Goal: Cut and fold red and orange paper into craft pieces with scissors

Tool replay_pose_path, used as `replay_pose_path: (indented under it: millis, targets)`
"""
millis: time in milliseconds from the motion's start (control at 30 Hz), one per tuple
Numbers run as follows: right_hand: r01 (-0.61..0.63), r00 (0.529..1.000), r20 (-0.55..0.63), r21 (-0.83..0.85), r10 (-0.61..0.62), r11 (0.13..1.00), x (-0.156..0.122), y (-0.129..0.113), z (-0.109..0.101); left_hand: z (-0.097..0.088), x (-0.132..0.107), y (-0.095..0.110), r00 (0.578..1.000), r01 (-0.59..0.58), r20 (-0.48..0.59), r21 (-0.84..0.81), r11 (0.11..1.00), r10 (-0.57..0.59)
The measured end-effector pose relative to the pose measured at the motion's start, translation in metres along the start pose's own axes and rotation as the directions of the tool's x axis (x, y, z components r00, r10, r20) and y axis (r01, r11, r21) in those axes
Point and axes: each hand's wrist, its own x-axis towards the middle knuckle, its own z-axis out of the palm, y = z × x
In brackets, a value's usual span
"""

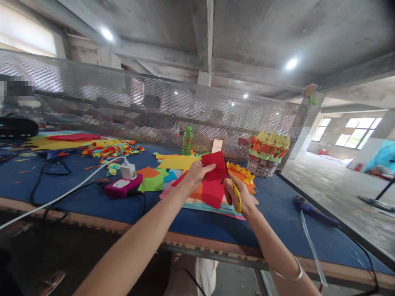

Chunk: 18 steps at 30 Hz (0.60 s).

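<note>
My left hand (195,174) pinches a red sheet of paper (215,168) and holds it up over the blue table (77,201). My right hand (239,193) is closed around yellow-handled scissors (237,196), whose blades meet the red sheet's right edge. A second red piece (212,193) hangs just below, between the two hands. Under them lies a stack of coloured paper sheets (173,164).
A woven basket of folded paper shapes (268,158) stands at the back right, an orange paper flower (242,174) beside it. A green bottle (187,141), a white charger on a pink box (125,181), cables, paper scraps and a blue glue gun (314,211) lie around. People sit behind the mesh screen (154,107).
</note>
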Motion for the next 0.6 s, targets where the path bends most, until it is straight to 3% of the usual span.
replay_pose_path:
  millis: [600]
  targets:
    - [-0.037, 0.998, -0.044, 0.041, 0.038, 0.998, 0.0002, 0.0082, 0.0029, -0.0001, 0.0008, 0.0007, 0.999, 0.027, -0.020, -0.001, 1.000, -0.027]
